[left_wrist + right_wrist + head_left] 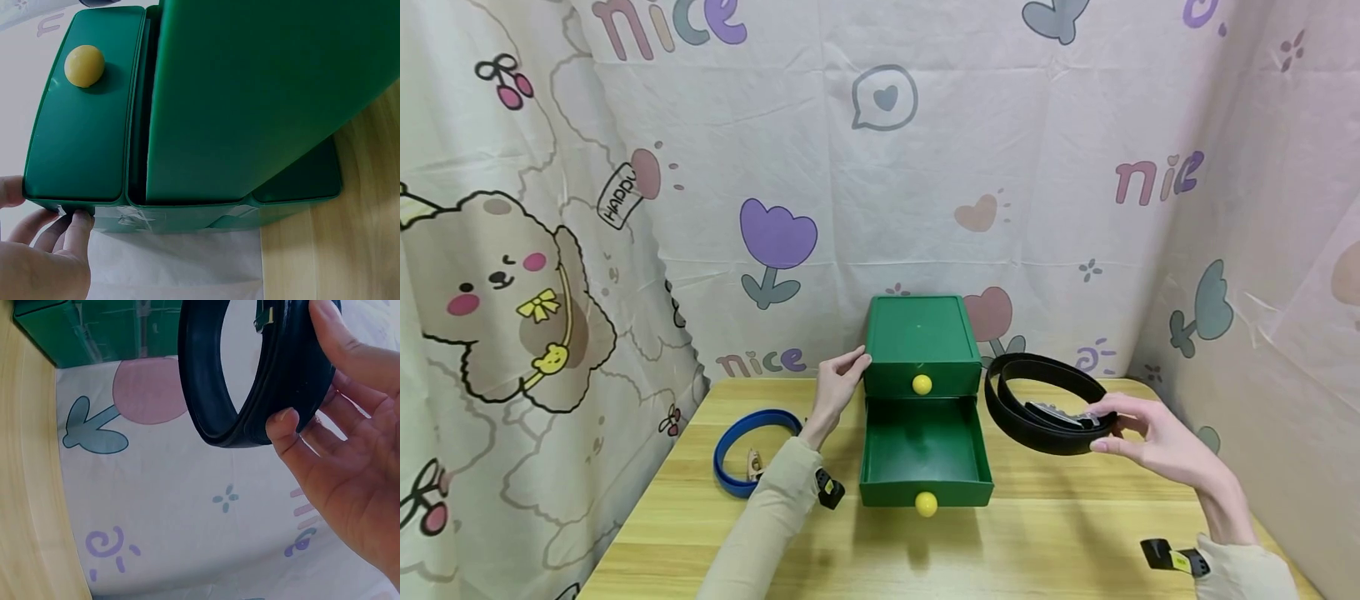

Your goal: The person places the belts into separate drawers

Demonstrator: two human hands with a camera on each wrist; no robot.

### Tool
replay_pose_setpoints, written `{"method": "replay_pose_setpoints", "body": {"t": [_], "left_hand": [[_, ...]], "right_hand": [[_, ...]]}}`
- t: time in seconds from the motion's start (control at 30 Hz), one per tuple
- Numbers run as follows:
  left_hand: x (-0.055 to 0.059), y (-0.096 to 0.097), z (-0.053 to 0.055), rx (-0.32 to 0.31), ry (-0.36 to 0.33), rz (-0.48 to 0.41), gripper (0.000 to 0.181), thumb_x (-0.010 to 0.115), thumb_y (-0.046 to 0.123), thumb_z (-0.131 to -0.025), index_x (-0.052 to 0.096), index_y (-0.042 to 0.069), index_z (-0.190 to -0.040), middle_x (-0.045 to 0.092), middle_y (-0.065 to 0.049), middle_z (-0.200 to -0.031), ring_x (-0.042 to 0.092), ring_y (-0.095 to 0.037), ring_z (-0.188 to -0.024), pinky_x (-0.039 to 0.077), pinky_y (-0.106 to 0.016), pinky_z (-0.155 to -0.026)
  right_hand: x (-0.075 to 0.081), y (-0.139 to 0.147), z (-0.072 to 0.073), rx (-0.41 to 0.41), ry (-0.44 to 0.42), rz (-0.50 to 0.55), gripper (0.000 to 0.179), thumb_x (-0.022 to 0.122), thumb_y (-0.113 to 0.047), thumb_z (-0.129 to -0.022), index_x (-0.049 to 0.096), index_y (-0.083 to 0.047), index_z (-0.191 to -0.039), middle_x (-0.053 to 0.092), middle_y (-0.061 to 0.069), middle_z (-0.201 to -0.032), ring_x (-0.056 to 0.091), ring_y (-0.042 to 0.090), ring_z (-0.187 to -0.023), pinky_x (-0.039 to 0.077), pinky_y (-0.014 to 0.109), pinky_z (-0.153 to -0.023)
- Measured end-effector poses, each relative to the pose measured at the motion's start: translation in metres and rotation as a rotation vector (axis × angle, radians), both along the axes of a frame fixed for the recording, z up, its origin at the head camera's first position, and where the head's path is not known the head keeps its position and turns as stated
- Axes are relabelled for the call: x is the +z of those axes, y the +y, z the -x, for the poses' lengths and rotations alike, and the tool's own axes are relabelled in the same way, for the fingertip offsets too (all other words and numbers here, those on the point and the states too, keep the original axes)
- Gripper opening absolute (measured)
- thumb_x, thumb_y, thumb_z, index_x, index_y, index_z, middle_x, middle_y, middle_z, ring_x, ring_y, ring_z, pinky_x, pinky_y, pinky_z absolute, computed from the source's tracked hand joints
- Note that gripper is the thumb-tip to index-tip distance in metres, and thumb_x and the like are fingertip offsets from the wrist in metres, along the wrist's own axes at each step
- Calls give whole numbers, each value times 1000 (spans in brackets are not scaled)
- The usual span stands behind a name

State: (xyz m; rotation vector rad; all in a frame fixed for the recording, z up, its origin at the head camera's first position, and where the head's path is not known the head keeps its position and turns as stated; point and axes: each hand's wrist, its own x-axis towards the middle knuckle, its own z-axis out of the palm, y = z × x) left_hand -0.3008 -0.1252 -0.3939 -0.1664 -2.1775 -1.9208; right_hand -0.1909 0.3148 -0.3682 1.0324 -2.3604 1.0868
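Observation:
In the head view, a green drawer cabinet (919, 329) with yellow knobs stands on the table, its upper drawer (887, 379) closed and the drawer below (925, 450) pulled out. My left hand (835, 387) touches the cabinet's upper left side; in the left wrist view its fingers (78, 234) rest along that side near the top corner. On the right, a coiled black belt (1037, 433) with a silver buckle (1060, 414) is raised beside the pulled-out drawer. My right hand (1150, 433) pinches the coil's right side between thumb and fingers; the right wrist view shows this grip closely.
A coiled blue belt (724, 454) lies on the wooden table (662, 533) left of the cabinet, partly behind my left forearm; a light-coloured buckle (754, 463) shows inside it. Printed curtains (895, 208) hang behind the table and on both sides.

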Motion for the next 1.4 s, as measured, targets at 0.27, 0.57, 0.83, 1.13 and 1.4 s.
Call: {"method": "replay_pose_setpoints", "body": {"t": [0.27,0.57,0.83,1.13,1.4], "left_hand": [[0,0,0,2,3,7,37,65,21,-99,66,7,-133,65,-11,-138,63,-28,-125,53,-40,-104],[0,0,-1,0,11,16,39,65,22,-99,65,6,-134,64,-13,-139,63,-29,-125,53,-41,-105],[0,0,-1,-8,28,19,40,65,21,-99,64,3,-135,64,-17,-137,62,-31,-126,52,-40,-105],[0,-1,0,-8,23,17,39,65,21,-99,64,5,-135,64,-15,-138,62,-30,-126,53,-38,-104],[1,-1,-2,-10,32,18,40,65,21,-99,64,4,-135,64,-16,-138,62,-31,-126,52,-40,-105]], "right_hand": [[4,-6,-4,112,-9,20,46,77,18,-72,70,-4,-112,68,-16,-112,62,0,-88,52,14,-75],[8,-19,-12,168,-20,-20,44,79,13,-73,70,-11,-109,69,-4,-104,61,3,-86,51,20,-70],[10,-32,-14,211,-31,-50,44,79,10,-75,70,-13,-111,69,-5,-104,60,5,-84,51,21,-70],[14,-51,-14,285,-82,-68,40,79,4,-80,69,-16,-114,67,-5,-99,58,6,-77,51,25,-67],[13,-67,-8,279,-123,-97,35,78,-1,-83,69,-19,-112,64,-8,-96,58,10,-78,51,23,-67]]}}
